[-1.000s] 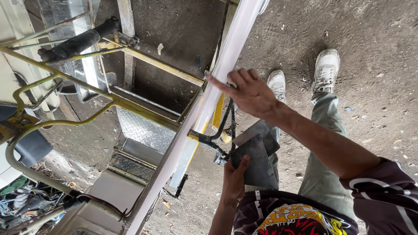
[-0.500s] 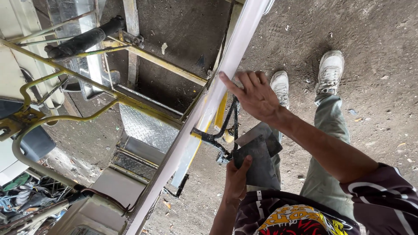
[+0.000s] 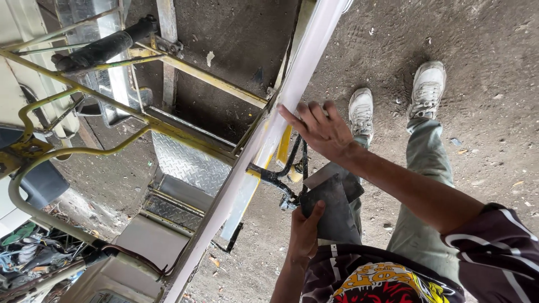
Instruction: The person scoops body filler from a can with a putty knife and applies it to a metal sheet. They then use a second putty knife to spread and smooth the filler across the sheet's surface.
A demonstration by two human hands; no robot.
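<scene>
Near the centre of the frame the right hand [image 3: 321, 129] lies with its fingers spread and flat, the fingertips touching the long white painted metal beam [image 3: 264, 147] that runs diagonally from the top centre to the bottom left. Just below, at lower centre, the left hand [image 3: 305, 231] pinches a dark grey folded sheet of abrasive paper [image 3: 331, 210], thumb on its face and fingers closed behind it. The sheet sits just beside a black bracket with hoses [image 3: 278, 180] fixed under the beam. Left of the beam are yellow metal tube rails [image 3: 84, 90] and a silver checker-plate step [image 3: 188, 163]. At upper right, two white sneakers [image 3: 393, 98] stand on the dark dirt ground [image 3: 477, 56].
</scene>
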